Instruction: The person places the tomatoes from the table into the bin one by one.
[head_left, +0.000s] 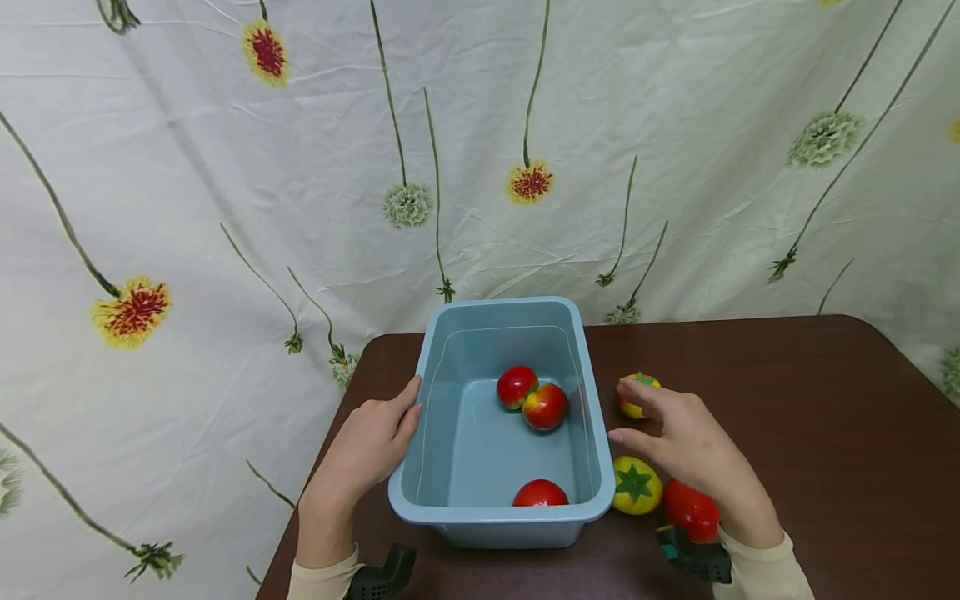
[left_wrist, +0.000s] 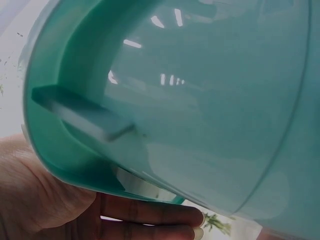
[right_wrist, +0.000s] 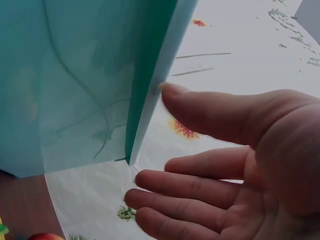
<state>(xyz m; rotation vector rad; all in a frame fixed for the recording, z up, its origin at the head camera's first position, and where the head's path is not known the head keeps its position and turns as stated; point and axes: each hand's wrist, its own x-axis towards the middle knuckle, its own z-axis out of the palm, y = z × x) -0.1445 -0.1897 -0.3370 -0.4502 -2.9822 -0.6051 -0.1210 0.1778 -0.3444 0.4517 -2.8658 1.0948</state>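
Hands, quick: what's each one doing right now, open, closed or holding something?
Left hand: open, fingers straight, pressed against the left side of the blue tub.
Right hand: open, holding nothing, thumb at the tub's right rim.

We see only the upper half of the nearest red tomato [head_left: 540,493], its lower part hidden behind the front wall of the blue tub [head_left: 501,523]. The right hand [head_left: 693,454] covers part of the far yellow tomato [head_left: 636,392] and part of the red tomato [head_left: 692,510] by the wrist. In the left wrist view the tub fills the frame, cut off on every side, and the fingers [left_wrist: 150,216] run out at the bottom edge.
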